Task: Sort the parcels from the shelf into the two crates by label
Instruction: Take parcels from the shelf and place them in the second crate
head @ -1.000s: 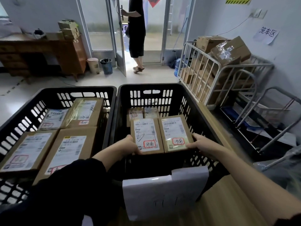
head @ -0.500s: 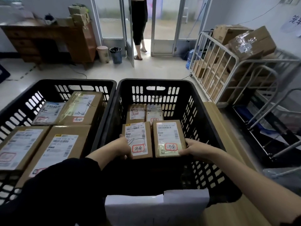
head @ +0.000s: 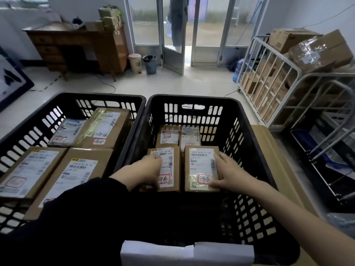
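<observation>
1. Now, both hands are down inside the right crate (head: 192, 98), each on its own parcel: the left hand (head: 151, 170) on the left parcel (head: 176, 169), the right hand (head: 230, 174) on the right parcel (head: 199, 166).
2. The left hand's fingers curl over that parcel's left edge and near end, covering part of the label; it reads as a grasp. The right hand clasps its parcel from the outer side, fingers along the right edge and thumb across the near end of the label.
3. The two parcels lie side by side, labels up, with a thin gap between them. Their long axes run away from the person. Each hand sits on an outer flank, so each parcel lies inward of its fingers.
4. Just beyond them, the far pair (head: 178, 136) lies the same way, nearer the far wall.
5. Whether the held parcels rest on the crate floor is hidden; beneath them is only dark.
6. Both carry the same red-boxed handwritten mark, while the big parcel (head: 107, 129) in the left crate (head: 76, 97) bears a different one, so this crate looks correct.
7. Letting go would likely mean drawing the fingers outward and up. The left hand looks tighter against the crate wall than the right.
</observation>
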Available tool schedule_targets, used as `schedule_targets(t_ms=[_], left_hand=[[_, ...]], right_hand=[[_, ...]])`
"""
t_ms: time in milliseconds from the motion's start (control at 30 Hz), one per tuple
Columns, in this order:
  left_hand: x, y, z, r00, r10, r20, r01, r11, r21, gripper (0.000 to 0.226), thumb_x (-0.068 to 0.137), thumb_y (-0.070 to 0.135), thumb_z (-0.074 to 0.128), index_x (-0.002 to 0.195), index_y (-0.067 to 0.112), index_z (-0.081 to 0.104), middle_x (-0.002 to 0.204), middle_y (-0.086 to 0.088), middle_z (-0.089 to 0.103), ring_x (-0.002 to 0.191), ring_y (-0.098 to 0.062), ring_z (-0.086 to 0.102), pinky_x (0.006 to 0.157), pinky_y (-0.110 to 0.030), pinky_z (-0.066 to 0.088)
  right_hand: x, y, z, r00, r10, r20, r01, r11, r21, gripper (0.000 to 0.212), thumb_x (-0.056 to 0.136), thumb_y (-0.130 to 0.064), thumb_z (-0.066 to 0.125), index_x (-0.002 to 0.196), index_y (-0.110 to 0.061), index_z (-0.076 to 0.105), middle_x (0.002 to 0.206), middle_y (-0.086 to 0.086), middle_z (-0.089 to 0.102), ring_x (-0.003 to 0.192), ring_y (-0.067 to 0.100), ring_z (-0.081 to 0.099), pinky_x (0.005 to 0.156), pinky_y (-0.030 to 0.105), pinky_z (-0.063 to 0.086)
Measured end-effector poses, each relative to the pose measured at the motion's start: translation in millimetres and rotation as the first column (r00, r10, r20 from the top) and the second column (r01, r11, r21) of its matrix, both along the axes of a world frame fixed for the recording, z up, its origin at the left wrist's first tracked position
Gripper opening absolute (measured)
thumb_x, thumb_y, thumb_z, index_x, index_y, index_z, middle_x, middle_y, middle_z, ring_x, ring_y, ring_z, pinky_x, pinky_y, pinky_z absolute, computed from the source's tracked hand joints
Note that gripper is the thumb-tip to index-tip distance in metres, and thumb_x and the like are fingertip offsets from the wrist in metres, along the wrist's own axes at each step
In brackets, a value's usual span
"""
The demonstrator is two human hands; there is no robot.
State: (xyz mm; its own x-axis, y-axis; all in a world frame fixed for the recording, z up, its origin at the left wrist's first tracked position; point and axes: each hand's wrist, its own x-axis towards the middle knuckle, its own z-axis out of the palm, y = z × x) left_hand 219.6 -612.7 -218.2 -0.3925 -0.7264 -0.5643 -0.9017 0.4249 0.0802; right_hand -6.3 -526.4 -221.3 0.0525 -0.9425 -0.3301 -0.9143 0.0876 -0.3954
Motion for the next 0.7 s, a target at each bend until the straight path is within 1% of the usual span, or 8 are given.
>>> schedule_targets(t_ms=[33, 67, 133, 267, 433, 600, 700], left_hand=[[0.5, -3.4, 3.1, 0.999, -0.050, -0.004, 0.050, 0.999, -0.007, 0.091, 0.066, 0.038, 0.079, 0.136, 0.007, 0.030, 0.143, -0.011, 0.033, 0.132, -0.026, 0.032, 0.111, -0.036, 0.033], [0.4, -6.8, 5.5, 0.995, -0.097, 0.010, 0.097, 0.995, -0.008, 0.100, 0.064, 0.041, 0.080, 0.140, 0.008, 0.024, 0.147, -0.009, 0.027, 0.136, -0.025, 0.027, 0.113, -0.036, 0.030], [0.4, -11.4, 7.6, 0.988, -0.147, 0.048, 0.147, 0.989, 0.019, 0.112, 0.065, 0.044, 0.079, 0.147, 0.011, 0.011, 0.155, -0.007, 0.015, 0.142, -0.023, 0.018, 0.116, -0.038, 0.026], [-3.1, -16.1, 8.2, 0.979, -0.186, 0.082, 0.183, 0.982, 0.047, 0.117, 0.068, 0.045, 0.077, 0.149, 0.013, -0.002, 0.158, -0.007, 0.002, 0.145, -0.022, 0.009, 0.118, -0.038, 0.021], [-2.1, -18.6, 0.3, 0.968, -0.221, 0.118, 0.221, 0.975, 0.019, 0.119, 0.067, 0.048, 0.077, 0.149, 0.015, -0.003, 0.158, -0.005, -0.002, 0.144, -0.022, 0.012, 0.113, -0.041, 0.031], [-3.0, -14.7, 5.5, 0.967, -0.221, 0.125, 0.222, 0.975, 0.009, 0.119, 0.067, 0.046, 0.077, 0.149, 0.014, -0.003, 0.158, -0.005, -0.001, 0.145, -0.023, 0.011, 0.113, -0.041, 0.031], [-1.9, -12.5, 6.1, 0.970, -0.212, 0.121, 0.213, 0.977, 0.003, 0.117, 0.067, 0.047, 0.077, 0.149, 0.015, -0.002, 0.158, -0.004, 0.001, 0.145, -0.022, 0.012, 0.113, -0.041, 0.030]], right_hand=[[2.5, -3.4, -0.1, 0.995, 0.058, -0.080, -0.060, 0.998, -0.029, 0.099, 0.078, -0.043, 0.068, 0.149, -0.016, 0.004, 0.157, 0.002, 0.004, 0.145, 0.019, 0.006, 0.119, 0.038, 0.014], [4.4, -7.0, -0.1, 0.986, 0.109, -0.129, -0.114, 0.993, -0.032, 0.100, 0.078, -0.046, 0.067, 0.149, -0.015, 0.003, 0.158, 0.002, -0.001, 0.145, 0.019, 0.002, 0.120, 0.038, 0.012], [7.5, -13.5, -1.2, 0.970, 0.177, -0.166, -0.178, 0.984, 0.012, 0.097, 0.078, -0.049, 0.065, 0.149, -0.015, 0.008, 0.158, 0.003, -0.001, 0.145, 0.019, 0.002, 0.119, 0.038, 0.013], [6.7, -20.7, -3.2, 0.947, 0.237, -0.218, -0.227, 0.971, 0.072, 0.096, 0.079, -0.053, 0.062, 0.149, -0.014, 0.009, 0.158, 0.005, -0.003, 0.145, 0.020, 0.000, 0.119, 0.038, 0.015], [7.3, -25.8, -11.4, 0.924, 0.265, -0.274, -0.248, 0.964, 0.094, 0.097, 0.078, -0.055, 0.061, 0.148, -0.014, 0.009, 0.157, 0.009, -0.003, 0.145, 0.024, -0.001, 0.119, 0.038, 0.015], [12.7, -24.6, -5.1, 0.918, 0.262, -0.297, -0.234, 0.964, 0.126, 0.094, 0.081, -0.052, 0.060, 0.149, -0.015, 0.006, 0.158, 0.009, -0.007, 0.146, 0.024, -0.003, 0.119, 0.039, 0.013], [16.2, -22.0, 2.4, 0.919, 0.257, -0.300, -0.226, 0.965, 0.134, 0.093, 0.081, -0.050, 0.061, 0.148, -0.014, 0.009, 0.158, 0.008, -0.003, 0.145, 0.024, 0.000, 0.118, 0.039, 0.015]])
